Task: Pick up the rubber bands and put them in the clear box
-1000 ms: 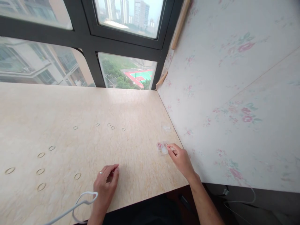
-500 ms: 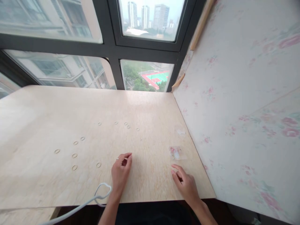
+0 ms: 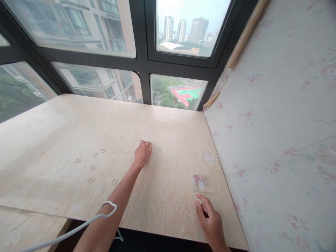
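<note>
Judging by the layout, things look partway at most; thin rings (image 3: 93, 169) mostly lie loose and spread over the pale tabletop (image 3: 170, 196); clear case (image 3: 207, 188), on the tabletop near the floral wall (image 3: 273, 115), seems to hold a ring-like loop (image 3: 197, 187) beside reddish shapes (image 3: 197, 179), too small to be sure; so the bulk is left, little looks done; left hand (image 3: 143, 153) is down at the far row, fingers bunched over a partly hidden ring (image 3: 148, 140), cannot tell if it grips; right hand (image 3: 211, 222) sits just beside the case's near edge, thumb and index curled with a gap, nothing seen in hold; counts: 9 rings in plain view, 3 far and 6 nearer left, plus 1 partly hidden, maybe more under the fingers; 1 case, 2 reddish shapes, 1 clear flat piece (image 3: 209, 159) behind it, 1 white cable (image 3: 60, 239).
</note>
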